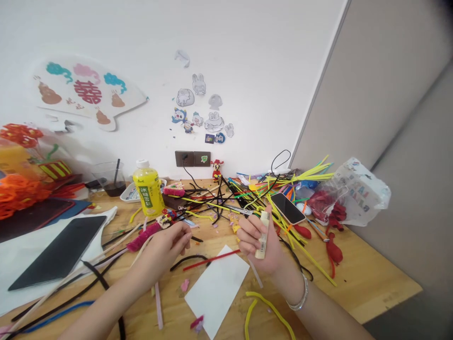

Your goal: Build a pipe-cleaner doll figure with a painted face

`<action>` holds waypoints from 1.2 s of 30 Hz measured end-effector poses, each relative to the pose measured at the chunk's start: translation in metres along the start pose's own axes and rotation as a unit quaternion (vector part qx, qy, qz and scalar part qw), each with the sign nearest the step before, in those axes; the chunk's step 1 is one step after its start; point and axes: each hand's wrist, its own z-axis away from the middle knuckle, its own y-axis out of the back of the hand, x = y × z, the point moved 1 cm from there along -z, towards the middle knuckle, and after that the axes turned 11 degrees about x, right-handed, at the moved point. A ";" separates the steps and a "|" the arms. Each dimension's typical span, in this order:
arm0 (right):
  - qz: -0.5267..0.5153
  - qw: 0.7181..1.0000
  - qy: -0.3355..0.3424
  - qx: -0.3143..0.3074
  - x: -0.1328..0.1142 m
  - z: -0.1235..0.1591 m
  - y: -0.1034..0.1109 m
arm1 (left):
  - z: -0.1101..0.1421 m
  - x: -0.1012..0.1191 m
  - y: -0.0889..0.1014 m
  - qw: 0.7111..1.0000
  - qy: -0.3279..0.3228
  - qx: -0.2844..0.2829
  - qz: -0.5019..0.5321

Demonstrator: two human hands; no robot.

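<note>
The right hand (272, 254) has its fingers and thumb wrapped around one pale cream, slim cylindrical tube (262, 236), held tilted just off upright above the far right edge of one white rectangular paper sheet (217, 288). The left hand (174, 243) hangs with curled fingers left of the sheet's far corner; one dark, slim stick (197, 239) shows just beyond its fingertips, and whether they pinch it I cannot tell.

Under everything is one pale wooden table (368, 278). Well left of the sheet lies one black, flat rectangular slab (58, 252). Beyond the sheet to the right sits one clear and white plastic bag (368, 189) with red balloons inside, too bunched to count.

Beyond the sheet to the left stand three containers: one yellow plastic bottle (146, 189) with a white cap; one clear plastic cup (104, 177) with dark liquid and one black straw in it; and one white shallow tray (124, 199), its blue-patterned contents too small to name.

Right of the sheet lie one dark-screened phone (288, 208) and at least two loose red balloons (333, 248). One thin red strip (211, 259) crosses the sheet's far corner.
</note>
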 end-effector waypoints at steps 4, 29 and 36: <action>0.007 1.000 0.009 0.024 0.001 -0.001 0.002 | 0.000 0.001 0.000 1.000 -0.002 -0.006 -0.003; 0.072 0.995 0.020 0.069 0.025 0.004 -0.008 | 0.072 0.063 -0.036 0.919 -0.381 0.052 -0.088; 0.166 0.977 -0.005 0.137 0.031 -0.008 0.011 | 0.062 0.056 -0.043 0.938 -0.334 0.018 -0.094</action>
